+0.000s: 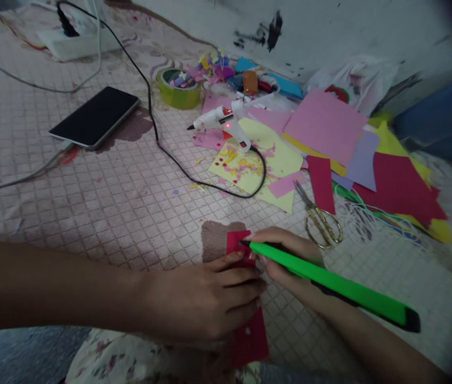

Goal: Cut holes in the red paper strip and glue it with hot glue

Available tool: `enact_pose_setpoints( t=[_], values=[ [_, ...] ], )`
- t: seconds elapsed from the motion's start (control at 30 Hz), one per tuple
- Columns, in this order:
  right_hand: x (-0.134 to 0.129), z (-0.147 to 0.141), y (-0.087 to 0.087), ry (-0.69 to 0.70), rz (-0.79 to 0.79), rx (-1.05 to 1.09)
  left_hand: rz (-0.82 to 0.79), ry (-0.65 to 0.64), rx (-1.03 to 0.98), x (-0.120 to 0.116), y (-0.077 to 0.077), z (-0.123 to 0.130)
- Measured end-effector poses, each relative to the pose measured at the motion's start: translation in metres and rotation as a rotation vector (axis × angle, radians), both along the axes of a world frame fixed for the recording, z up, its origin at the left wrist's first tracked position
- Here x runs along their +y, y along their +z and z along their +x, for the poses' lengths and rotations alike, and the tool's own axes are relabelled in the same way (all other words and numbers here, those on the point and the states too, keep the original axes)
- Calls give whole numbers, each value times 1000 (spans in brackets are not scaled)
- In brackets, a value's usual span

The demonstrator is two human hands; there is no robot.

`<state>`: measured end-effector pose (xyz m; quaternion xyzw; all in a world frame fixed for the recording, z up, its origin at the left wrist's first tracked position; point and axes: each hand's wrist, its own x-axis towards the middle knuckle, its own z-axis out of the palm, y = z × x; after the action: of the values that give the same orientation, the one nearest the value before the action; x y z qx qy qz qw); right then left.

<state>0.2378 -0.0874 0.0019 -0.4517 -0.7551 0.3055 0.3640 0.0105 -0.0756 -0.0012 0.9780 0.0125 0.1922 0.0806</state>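
A narrow red paper strip (255,341) lies near the cloth's front edge, with a small pale spot on its lower part. My left hand (214,293) rests flat across the strip's middle, fingers slightly apart, hiding part of it. My right hand (290,256) is closed around a long green tool (330,274) with a dark pointed tip and a black rear end; its exact kind is unclear. The tool's tip is at the strip's upper end, beside my left fingertips. Gold-handled scissors (320,218) lie beyond my right hand.
A white glue gun (228,122) with a glowing red light lies on coloured paper, its black cord (186,173) looping over the cloth. Around it are a tape roll (178,96), pink paper sheets (325,125) and white string (354,218). A phone (96,116) and power strip (74,45) sit left.
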Motion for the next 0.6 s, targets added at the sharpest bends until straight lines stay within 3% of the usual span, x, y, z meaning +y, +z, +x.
enact_pose_setpoints(
  t=[0.13, 0.4, 0.6],
  values=[
    [2, 0, 4, 16, -3, -3, 5, -6, 13, 0, -1, 0],
    [-2, 6, 1, -192, -90, 242, 20, -14, 73, 2, 2, -2],
    [13, 27, 18, -471, 153, 418, -5, -8, 68, 1, 2, -3]
  ],
)
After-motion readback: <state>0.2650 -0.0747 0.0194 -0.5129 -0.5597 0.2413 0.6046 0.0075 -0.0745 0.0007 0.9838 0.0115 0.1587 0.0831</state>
